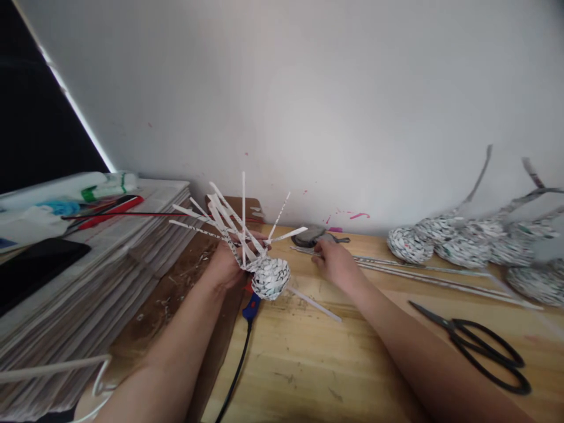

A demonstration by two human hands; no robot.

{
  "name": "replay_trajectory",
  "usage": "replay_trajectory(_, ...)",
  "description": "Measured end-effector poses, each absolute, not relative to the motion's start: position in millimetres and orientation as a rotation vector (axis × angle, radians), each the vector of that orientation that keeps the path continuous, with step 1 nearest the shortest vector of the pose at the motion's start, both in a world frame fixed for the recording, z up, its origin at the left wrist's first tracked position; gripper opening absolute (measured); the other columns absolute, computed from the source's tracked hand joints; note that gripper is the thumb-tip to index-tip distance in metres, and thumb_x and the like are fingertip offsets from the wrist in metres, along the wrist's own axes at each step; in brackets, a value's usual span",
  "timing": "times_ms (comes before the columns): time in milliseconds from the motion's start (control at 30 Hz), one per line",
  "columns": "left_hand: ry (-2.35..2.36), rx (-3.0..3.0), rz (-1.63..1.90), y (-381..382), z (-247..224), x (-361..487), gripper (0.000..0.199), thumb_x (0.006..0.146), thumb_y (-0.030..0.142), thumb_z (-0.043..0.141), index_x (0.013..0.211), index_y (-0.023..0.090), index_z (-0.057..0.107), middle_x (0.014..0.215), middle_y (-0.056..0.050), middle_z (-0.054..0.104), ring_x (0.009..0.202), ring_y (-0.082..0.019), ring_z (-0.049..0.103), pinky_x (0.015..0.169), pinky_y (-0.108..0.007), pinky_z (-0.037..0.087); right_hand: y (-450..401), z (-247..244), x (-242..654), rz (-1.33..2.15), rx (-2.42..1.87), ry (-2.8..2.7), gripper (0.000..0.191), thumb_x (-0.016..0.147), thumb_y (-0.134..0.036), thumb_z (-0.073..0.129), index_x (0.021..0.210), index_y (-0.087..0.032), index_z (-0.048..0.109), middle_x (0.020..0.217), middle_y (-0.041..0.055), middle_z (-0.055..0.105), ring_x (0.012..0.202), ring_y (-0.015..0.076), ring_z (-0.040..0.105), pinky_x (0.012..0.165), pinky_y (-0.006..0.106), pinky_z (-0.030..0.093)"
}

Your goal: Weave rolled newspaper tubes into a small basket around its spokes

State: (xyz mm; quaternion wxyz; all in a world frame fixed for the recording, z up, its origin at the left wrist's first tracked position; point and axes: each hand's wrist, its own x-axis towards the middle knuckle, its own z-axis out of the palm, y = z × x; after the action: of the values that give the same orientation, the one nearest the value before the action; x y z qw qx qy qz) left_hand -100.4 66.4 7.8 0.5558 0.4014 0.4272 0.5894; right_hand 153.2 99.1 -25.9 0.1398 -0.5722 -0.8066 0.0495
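My left hand [227, 265] is closed around the neck of a small woven newspaper ball [272, 279]. Loose rolled-paper strands [244, 205] fan up and outward from that neck. Some of the left fingers are hidden behind the strands. To the right, my right hand [337, 263] is down at the table, its fingers curled and pinched at the near ends of several long rolled-paper sticks [432, 281]. Just beyond those fingertips lies a grey, flat object [308, 236] of unclear kind. Beneath the ball is a blue-handled tool [251, 307] with a black cord.
Black-handled scissors [480, 352] lie at the right. Several finished-looking woven balls [409, 244] line the wall there. A pale strip [317, 304] rests on the wooden table [282, 376]. Stacked newspapers [110, 294] bear a phone [44, 270] and a red tool [110, 212] at left.
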Motion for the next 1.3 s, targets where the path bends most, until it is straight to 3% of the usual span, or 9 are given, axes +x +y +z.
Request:
replay_trajectory(433,1.053,0.992,1.409,70.1,-4.1,-104.4,0.02,0.06,0.023,0.085,0.075,0.015,0.075,0.064,-0.003,0.072,0.054,-0.015,0.063,0.051,-0.024,0.047,87.6,-30.7,145.2,0.093,-1.532,-2.419,0.01,0.092,-0.023,0.058,0.09,-0.017,0.066,0.099,0.0117,0.069,0.098,0.027,0.058,0.082,0.034,0.038)
replay_trajectory(667,1.058,0.998,1.433,71.1,-3.7,-100.0,0.019,0.059,0.021,0.083,0.075,0.015,0.076,0.066,-0.004,0.074,0.054,-0.015,0.064,0.051,-0.024,0.045,78.5,19.2,158.7,0.001,-1.51,-2.183,0.013,0.097,-0.022,0.049,0.1,-0.016,0.061,0.083,0.0066,0.07,0.073,0.0207,0.062,0.063,0.029,0.037)
replay_trajectory(800,1.009,1.009,1.426,72.9,-8.4,-97.3,0.018,0.062,0.019,0.08,0.079,0.016,0.077,0.07,-0.004,0.075,0.058,-0.015,0.065,0.055,-0.024,0.046,49.0,56.7,158.0,-0.309,-1.219,-2.093,0.012,0.097,-0.024,0.052,0.097,-0.02,0.064,0.089,0.006,0.071,0.084,0.0218,0.063,0.075,0.032,0.043)
replay_trajectory(967,1.038,1.016,1.41,73.7,-14.1,-95.7,0.021,0.062,0.023,0.081,0.081,0.016,0.077,0.07,-0.004,0.075,0.059,-0.017,0.066,0.054,-0.025,0.045,20.0,69.7,151.2,-0.502,-1.047,-2.172,0.012,0.095,-0.019,0.055,0.099,-0.022,0.066,0.088,0.0058,0.071,0.083,0.0227,0.062,0.077,0.035,0.044)
replay_trajectory(1300,1.104,1.157,1.353,68.1,-11.2,-92.6,0.021,0.066,0.032,0.081,0.08,0.016,0.078,0.075,-0.006,0.076,0.064,-0.018,0.066,0.059,-0.026,0.048,23.6,63.9,141.6,-0.451,-1.074,-2.333,0.019,0.091,-0.011,0.057,0.097,-0.02,0.073,0.088,0.0069,0.071,0.086,0.0232,0.059,0.077,0.035,0.044)
